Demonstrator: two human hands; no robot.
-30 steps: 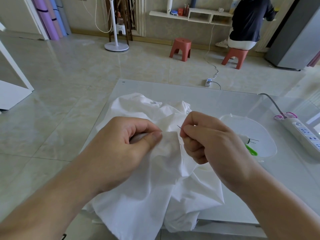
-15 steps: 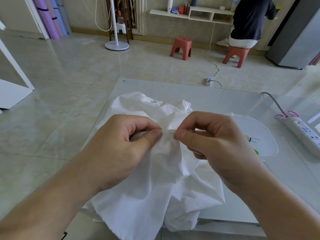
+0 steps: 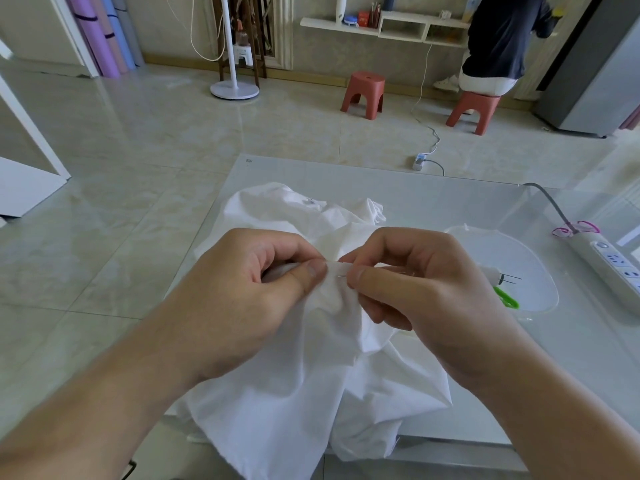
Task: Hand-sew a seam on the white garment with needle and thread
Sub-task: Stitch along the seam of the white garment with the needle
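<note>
Since a second ago the right hand (image 3: pixel 426 289) has swung its needle (image 3: pixel 343 275) toward the fold of white garment (image 3: pixel 311 393) pinched by the left hand (image 3: pixel 242 299) over the bench (image 3: pixel 450 202). Mid-stitch; next, likely push through.

Single head-worn view, facing forward and down, close over the hands (image 3: pixel 332 292) at the surface (image 3: pixel 450 202); floor (image 3: pixel 173 133) beyond.
</note>
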